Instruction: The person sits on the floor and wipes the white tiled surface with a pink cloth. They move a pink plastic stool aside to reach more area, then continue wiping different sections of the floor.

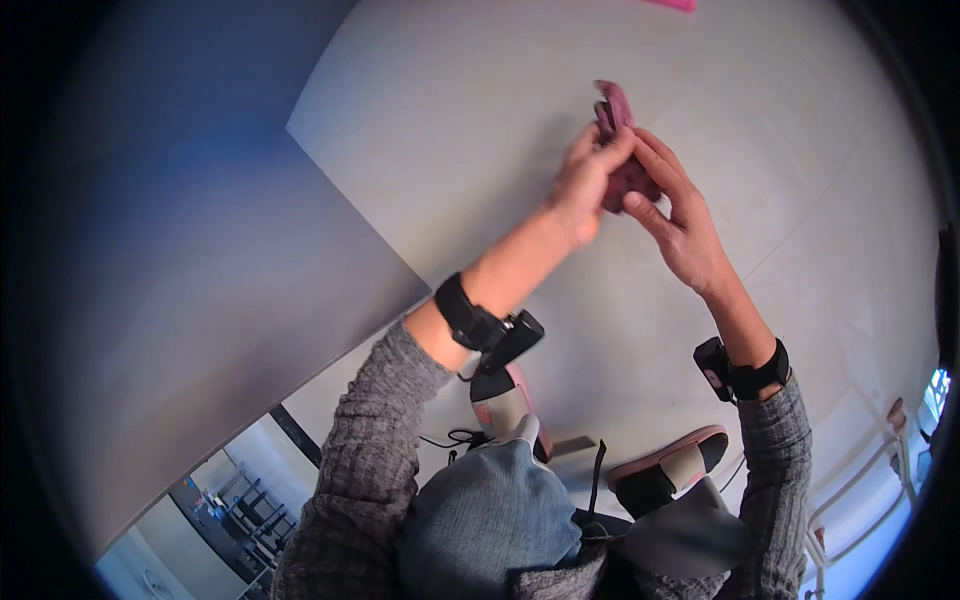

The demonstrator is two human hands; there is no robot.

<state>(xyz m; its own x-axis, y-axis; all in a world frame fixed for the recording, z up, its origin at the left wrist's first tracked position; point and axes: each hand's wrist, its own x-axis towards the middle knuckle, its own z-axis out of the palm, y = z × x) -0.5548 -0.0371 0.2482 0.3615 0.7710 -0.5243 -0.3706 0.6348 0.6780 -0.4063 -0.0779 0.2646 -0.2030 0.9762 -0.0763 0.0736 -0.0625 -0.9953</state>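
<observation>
A crumpled mauve cloth [631,184] is held up in front of me between both hands. Its folded upper end [615,101] sticks out above my left hand. My left hand [592,176] grips the cloth, the thumb lying over it. On the other side my right hand [679,210] has its fingers and thumb around the cloth's lower part. The two hands meet near the fingertips. Part of the cloth is hidden behind the fingers.
At left, a large grey panel or wall [225,285] has a sharp corner. A pink object [679,4] is cut off at the top. My slippers [667,465] stand on the pale floor [810,187]. A white tubular rack [862,487] is at lower right; shelving [255,510] shows lower left.
</observation>
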